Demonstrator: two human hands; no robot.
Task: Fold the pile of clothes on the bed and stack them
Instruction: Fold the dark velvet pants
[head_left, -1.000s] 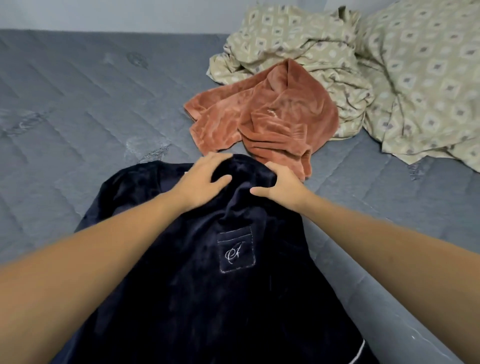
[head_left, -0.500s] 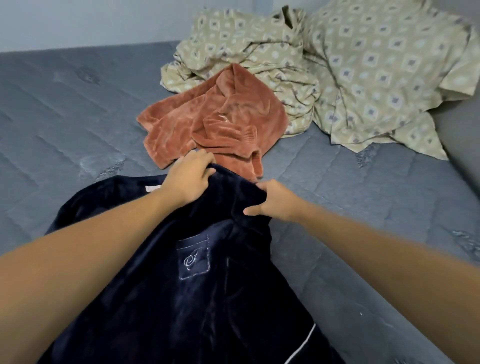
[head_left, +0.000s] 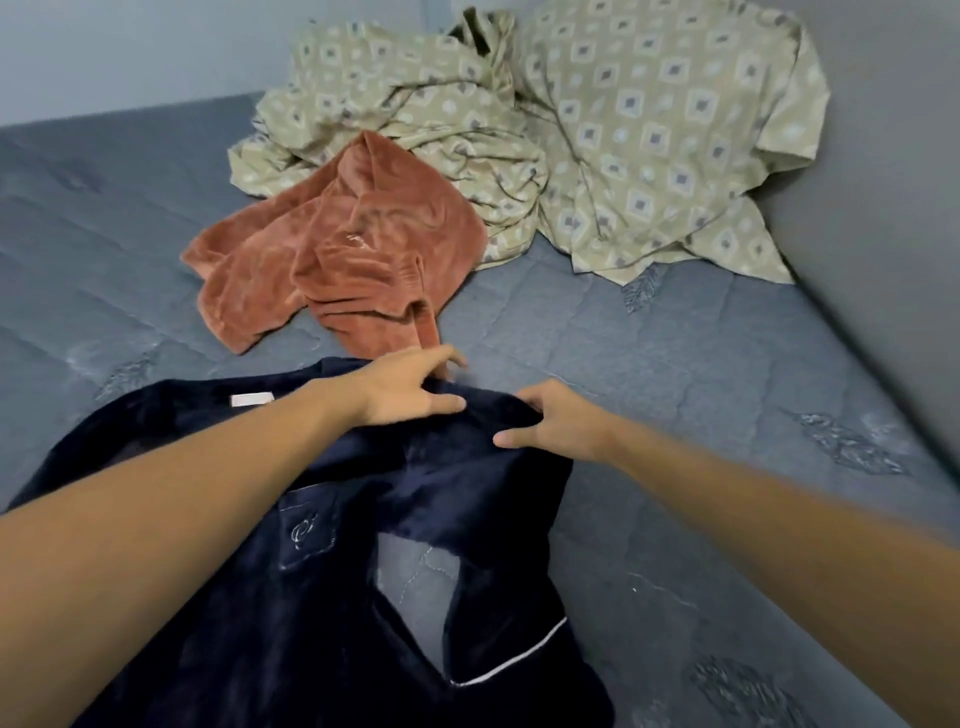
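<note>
Two bare hands reach forward over a dark navy top (head_left: 322, 597) that lies spread on the grey quilted bed (head_left: 701, 415), close to the person. The left hand (head_left: 410, 389) rests at the far edge of the top, thumb laid along the cloth and fingers bent over the edge, gripping a fold of it. The right hand (head_left: 550, 421) sits just beside it to the right, fingers curled round the same bunched edge and thumb pointing back toward the left hand. Between the two hands the navy cloth is gathered into a raised ridge. Lower down, the front of the top falls open, and a patch of the bed shows through the gap; a thin white piping line runs along one edge near the bottom. A chest pocket with pale stitching and an embroidered mark shows beside the left forearm, though the mark is too blurred to read. A small pale label shows at the neck, left of the left wrist. Beyond the hands, a rust-coloured velvety garment (head_left: 343, 249) lies crumpled on the bed, apart from the navy top. Behind it, touching its far side, a heap of beige patterned fabric (head_left: 597, 135) is piled against the wall (head_left: 883, 182) in the corner.
</note>
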